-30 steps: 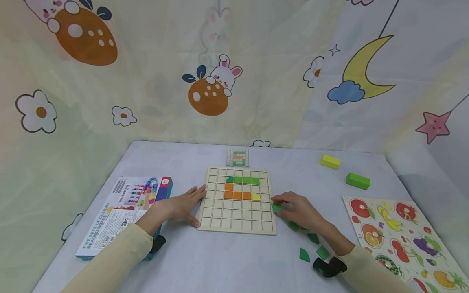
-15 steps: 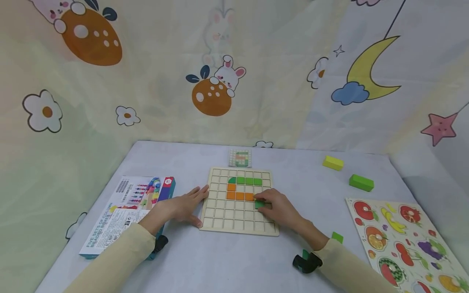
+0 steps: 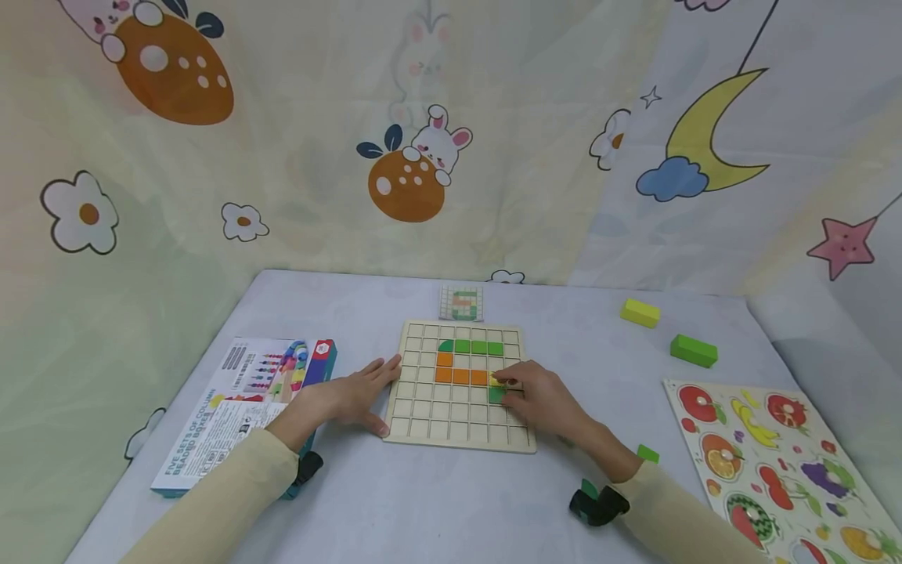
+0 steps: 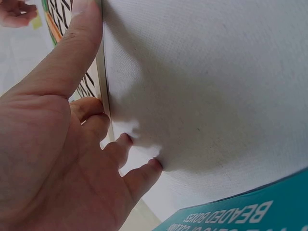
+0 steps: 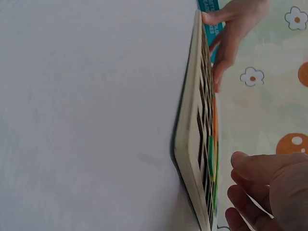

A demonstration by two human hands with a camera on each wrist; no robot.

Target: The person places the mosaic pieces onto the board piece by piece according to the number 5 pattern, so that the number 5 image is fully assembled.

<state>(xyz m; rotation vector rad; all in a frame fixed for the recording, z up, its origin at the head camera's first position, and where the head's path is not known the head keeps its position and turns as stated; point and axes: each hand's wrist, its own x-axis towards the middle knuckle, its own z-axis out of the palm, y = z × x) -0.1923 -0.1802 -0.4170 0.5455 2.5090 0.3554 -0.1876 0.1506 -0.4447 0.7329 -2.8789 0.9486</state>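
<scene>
Head view: wooden grid board point(image 3: 461, 427) lies flat on the white table point(image 3: 437, 501); left hand point(image 3: 348, 395) rests flat, fingers straight, against its left edge; right hand point(image 3: 543, 401) pinches a green tile point(image 3: 496, 394) over a cell just below the yellow tile point(image 3: 496, 379); four green tiles point(image 3: 470, 347) and four orange tiles point(image 3: 452, 370) already sit in place, most cells bare; loose green pieces point(image 3: 648, 453) near the right sleeve; pattern card point(image 3: 461, 303) behind the board; boxed bead set point(image 3: 239, 407) at left; fruit puzzle point(image 3: 775, 462) at right.
Left wrist view: left hand point(image 4: 62, 159), fingers spread, touches the board's edge point(image 4: 102, 72).
Right wrist view: board point(image 5: 190, 144) edge-on; right-hand fingers point(image 5: 252, 168) curled above it; tile hidden.
</scene>
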